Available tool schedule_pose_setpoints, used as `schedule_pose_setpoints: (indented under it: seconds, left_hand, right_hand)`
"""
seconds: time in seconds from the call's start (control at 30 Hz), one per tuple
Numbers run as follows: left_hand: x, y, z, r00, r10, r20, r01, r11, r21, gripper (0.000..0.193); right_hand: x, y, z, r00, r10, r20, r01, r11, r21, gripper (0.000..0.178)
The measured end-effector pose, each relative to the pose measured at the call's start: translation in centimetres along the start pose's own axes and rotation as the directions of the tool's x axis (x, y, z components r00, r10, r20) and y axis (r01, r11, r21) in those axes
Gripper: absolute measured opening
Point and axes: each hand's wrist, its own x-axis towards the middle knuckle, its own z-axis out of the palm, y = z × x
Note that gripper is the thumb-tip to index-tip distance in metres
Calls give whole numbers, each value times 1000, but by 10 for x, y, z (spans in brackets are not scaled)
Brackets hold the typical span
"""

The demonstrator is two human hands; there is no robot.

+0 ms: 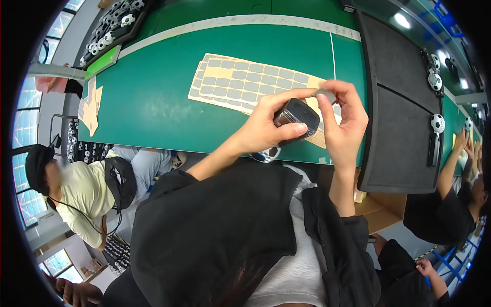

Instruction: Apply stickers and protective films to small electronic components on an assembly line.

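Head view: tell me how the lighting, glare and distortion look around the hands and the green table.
Head view: bright and even, with soft glare on the green table left of the sticker sheet; fisheye bends the table's white edge stripe and blacks out the corners; the left hand, small dark device and right hand with its grey pad are sharp.

Both forearms reach up from dark sleeves; the left hand (266, 125) curls in a grip, the right hand (343, 117) pinches with fingertips.

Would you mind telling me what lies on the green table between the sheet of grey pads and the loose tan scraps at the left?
In the head view, only bare green table lies between the sheet of grey pads and the tan scraps.
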Motion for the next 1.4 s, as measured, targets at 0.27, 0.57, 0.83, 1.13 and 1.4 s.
schedule_pose_setpoints:
  seconds: [0.27, 0.57, 0.83, 1.13, 1.4]
  left_hand:
    - [13, 4, 11, 1000, 14, -11, -15, 994, -110, 61]
    - [43, 3, 5, 995, -95, 6, 94, 964, -248, 38]
    - [58, -1, 7, 991, -134, -3, 128, 952, -279, 26]
    - [110, 4, 3, 960, -280, -14, 276, 953, -126, 26]
    - [104, 6, 25, 986, -166, 17, 166, 974, -151, 24]
  right_hand:
    - [-1, 24, -25, 996, -66, -67, 66, 998, 5, 19]
    - [45, 82, -105, 925, -223, -307, -212, 370, -905, 42]
    - [43, 75, -127, 921, -75, -383, -322, 410, -854, 47]
    - [3, 54, -125, 901, -11, -433, -346, 583, -735, 48]
    - [-10, 72, -132, 929, -50, -366, -290, 516, -806, 42]
